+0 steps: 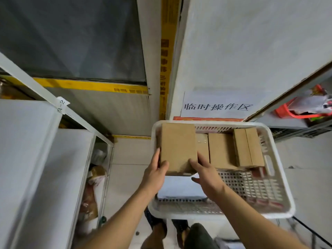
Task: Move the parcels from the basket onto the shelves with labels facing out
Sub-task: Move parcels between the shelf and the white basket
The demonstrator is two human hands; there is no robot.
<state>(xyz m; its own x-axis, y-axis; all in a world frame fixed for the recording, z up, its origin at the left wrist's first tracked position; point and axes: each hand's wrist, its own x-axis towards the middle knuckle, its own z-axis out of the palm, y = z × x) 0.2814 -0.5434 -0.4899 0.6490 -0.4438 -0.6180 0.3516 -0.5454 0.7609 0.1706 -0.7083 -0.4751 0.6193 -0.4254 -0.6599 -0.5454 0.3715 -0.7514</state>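
A white perforated basket [280, 178] stands in front of me, holding several brown cardboard parcels. Both hands hold one plain brown parcel [177, 146] over the basket's left side. My left hand [156, 169] grips its near left corner, thumb on top. My right hand [204, 169] grips its near right corner, fingers on the top face. No label shows on its upper face. Two more parcels [221, 150] [248, 146] lie further right in the basket, and a white flat packet [179, 187] lies under my hands.
White shelves [36, 159] stand at the left, with bagged goods on a lower level [93, 178]. A wall sign with printed characters [218, 106] hangs behind the basket. At the right, a shelf carries a red basket [291, 112]. My feet show below the basket.
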